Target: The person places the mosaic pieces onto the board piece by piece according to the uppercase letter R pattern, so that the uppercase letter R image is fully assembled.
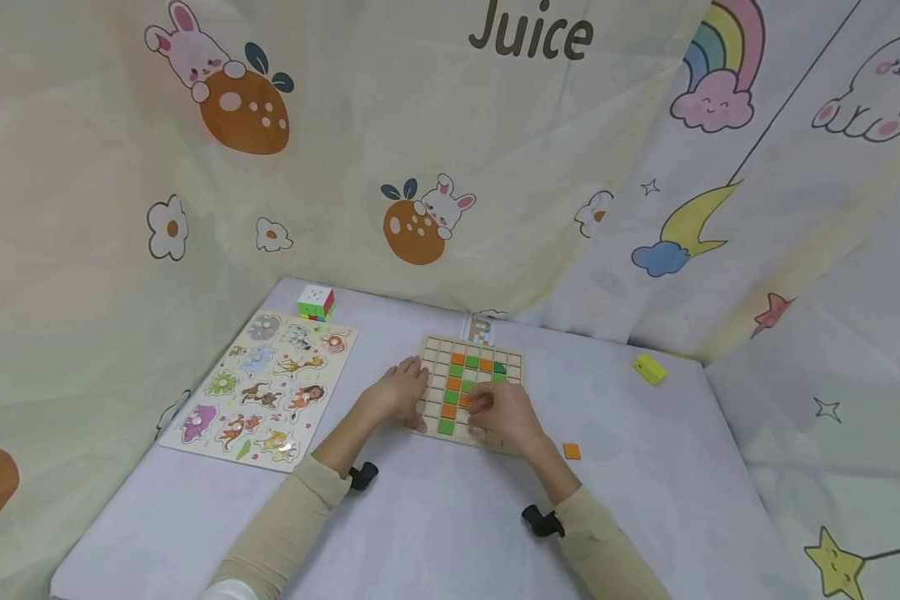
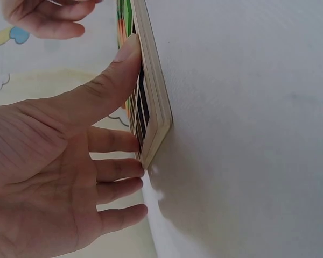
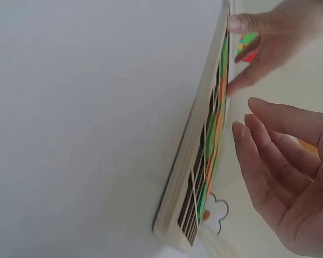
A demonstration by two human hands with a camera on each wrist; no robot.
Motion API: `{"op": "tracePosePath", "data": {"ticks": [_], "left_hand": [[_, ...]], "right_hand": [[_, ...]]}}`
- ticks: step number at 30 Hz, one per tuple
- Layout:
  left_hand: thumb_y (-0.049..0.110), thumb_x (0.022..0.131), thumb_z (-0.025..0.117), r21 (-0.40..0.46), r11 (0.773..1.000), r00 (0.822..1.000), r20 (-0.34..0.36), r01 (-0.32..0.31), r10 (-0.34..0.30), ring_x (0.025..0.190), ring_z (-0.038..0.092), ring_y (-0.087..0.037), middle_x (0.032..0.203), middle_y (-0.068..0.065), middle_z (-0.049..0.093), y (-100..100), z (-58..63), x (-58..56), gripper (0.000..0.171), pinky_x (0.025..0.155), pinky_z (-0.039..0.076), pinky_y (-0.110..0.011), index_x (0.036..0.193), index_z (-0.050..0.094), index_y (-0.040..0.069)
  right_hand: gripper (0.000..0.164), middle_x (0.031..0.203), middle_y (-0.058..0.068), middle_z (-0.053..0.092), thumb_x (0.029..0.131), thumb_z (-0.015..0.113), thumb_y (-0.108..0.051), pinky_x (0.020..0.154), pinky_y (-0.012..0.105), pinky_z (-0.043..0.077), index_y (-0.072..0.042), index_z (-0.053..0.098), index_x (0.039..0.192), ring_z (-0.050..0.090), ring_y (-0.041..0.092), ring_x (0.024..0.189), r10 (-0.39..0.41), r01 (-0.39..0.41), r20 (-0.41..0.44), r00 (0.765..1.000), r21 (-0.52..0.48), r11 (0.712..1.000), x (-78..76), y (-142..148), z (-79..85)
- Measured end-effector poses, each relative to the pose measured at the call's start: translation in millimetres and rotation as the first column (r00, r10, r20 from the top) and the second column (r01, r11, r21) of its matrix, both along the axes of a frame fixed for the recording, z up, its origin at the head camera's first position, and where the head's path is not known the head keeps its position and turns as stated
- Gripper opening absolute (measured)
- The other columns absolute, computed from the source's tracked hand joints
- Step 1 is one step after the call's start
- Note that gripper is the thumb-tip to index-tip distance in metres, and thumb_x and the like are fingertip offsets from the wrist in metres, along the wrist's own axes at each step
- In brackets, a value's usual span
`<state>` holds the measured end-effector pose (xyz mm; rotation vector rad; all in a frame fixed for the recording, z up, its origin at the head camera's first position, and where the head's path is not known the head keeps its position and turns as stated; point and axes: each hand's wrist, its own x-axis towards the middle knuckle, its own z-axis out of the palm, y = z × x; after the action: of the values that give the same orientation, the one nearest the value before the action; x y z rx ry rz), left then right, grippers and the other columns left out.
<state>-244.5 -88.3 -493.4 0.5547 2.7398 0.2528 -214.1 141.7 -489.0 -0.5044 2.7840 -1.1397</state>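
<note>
A square wooden grid board lies on the table with several orange and green square tiles set in its cells. My left hand rests at the board's left side. In the left wrist view its thumb presses the board's near edge, while the straight fingers lie along the side. My right hand hovers over the right half, fingertips close by an orange tile. In the right wrist view, thumb and fingers are loosely bent and apart, with nothing between them. A loose orange tile lies right of the board.
On the left lies an animal puzzle board, with a puzzle cube behind it. A small pattern card sits just beyond the grid board. Toward the right stands a yellow-green block. Printed cloth hangs around the table.
</note>
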Motion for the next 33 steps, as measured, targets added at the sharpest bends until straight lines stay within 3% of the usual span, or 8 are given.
{"op": "tracePosePath", "data": {"ticks": [14,23,29,33], "left_hand": [[0.043,0.075,0.091,0.037,0.999,1.0,0.019,-0.004,0.004,0.159,0.013,-0.042,0.169,-0.03,0.018,-2,-1.0,1.0,0.113,0.128,0.018,-0.056,0.159,0.034,-0.007],[0.043,0.076,0.091,0.037,0.999,1.0,0.026,-0.008,0.007,0.159,0.015,-0.042,0.169,-0.028,0.019,-4,-2.3,0.1,0.111,0.128,0.019,-0.057,0.159,0.034,-0.006],[0.043,0.078,0.09,0.003,1.0,1.0,0.025,-0.007,0.007,0.159,0.015,-0.041,0.169,-0.028,0.019,-1,-1.3,-0.3,0.11,0.129,0.014,-0.057,0.159,0.034,-0.006],[0.042,0.079,0.089,-0.018,1.0,0.999,0.043,-0.013,0.014,0.159,0.011,-0.041,0.17,-0.028,0.016,2,1.8,0.5,0.11,0.129,0.01,-0.057,0.16,0.033,-0.006]], "right_hand": [[0.03,0.082,-0.001,0.074,0.08,0.089,-0.006,0.063,0.031,0.056,-0.006,0.079,0.108,0.068,0.013,0.074,-0.127,0.127,0.008,0.992,0.047,0.991,1.2,64,12.0],[0.033,0.099,0.006,0.077,0.082,0.087,-0.006,0.08,0.041,0.06,-0.005,0.077,0.113,0.071,0.02,0.09,-0.206,0.198,0.052,0.977,0.138,0.97,9.4,101,9.7],[0.037,0.104,0.009,0.077,0.077,0.089,-0.002,0.087,0.048,0.06,-0.005,0.077,0.112,0.071,0.031,0.102,-0.198,0.18,0.068,0.978,0.214,0.96,13.4,122,6.5],[0.04,0.105,0.007,0.077,0.073,0.09,0.002,0.089,0.048,0.059,-0.007,0.078,0.111,0.07,0.029,0.103,-0.19,0.154,0.105,0.976,0.281,0.947,13.5,134,3.0]]}}
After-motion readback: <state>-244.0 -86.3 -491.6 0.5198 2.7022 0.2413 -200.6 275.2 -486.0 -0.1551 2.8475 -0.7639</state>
